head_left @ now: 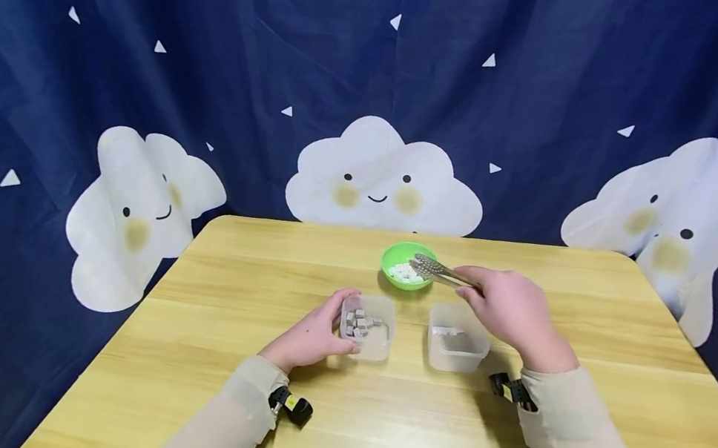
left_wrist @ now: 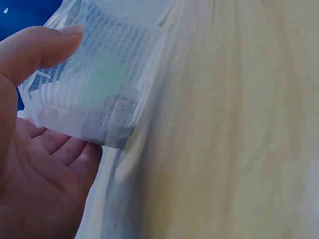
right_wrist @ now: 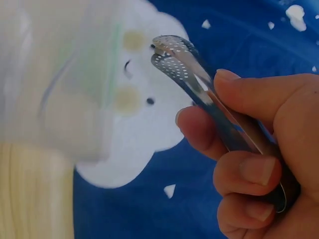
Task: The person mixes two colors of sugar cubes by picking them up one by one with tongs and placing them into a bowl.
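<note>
By the green bowl (head_left: 404, 251), curled right-hand grip (head_left: 512, 306) round metal tongs (right_wrist: 219, 119)

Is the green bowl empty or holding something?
Holding something: the head view shows small white pieces inside the green bowl.

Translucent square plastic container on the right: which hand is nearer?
Right. The right hand, gripping silvery metal tongs, is by the far right corner of this container; the left hand is farther off, leftward, holding another translucent square plastic container of grey cubes.
</note>
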Demonstrator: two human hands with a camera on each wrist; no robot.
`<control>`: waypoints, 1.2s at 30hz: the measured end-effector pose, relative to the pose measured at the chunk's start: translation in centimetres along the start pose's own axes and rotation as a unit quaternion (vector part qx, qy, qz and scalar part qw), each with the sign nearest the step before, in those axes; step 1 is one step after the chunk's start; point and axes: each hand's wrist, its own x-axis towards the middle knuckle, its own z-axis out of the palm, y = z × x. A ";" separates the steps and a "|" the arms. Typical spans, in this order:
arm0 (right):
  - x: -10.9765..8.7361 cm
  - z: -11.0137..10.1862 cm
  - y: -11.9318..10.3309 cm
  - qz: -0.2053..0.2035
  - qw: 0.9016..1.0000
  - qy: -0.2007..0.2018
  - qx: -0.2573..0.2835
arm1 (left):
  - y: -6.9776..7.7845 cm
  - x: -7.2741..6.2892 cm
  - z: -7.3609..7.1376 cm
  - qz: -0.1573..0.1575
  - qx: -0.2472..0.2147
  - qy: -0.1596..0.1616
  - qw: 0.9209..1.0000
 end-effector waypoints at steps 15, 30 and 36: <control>0.3 0.9 1.4 0.039 0.999 -0.029 -0.001 | 0.1 -0.3 0.0 -0.004 0.006 -0.001 1.000; 0.0 -0.5 -0.5 0.011 0.997 -0.051 0.053 | 0.1 -0.5 -0.1 0.002 0.012 -0.003 1.000; -0.1 -0.3 -1.1 0.003 0.997 -0.057 0.049 | 0.2 -0.3 -0.2 0.007 0.015 -0.003 1.000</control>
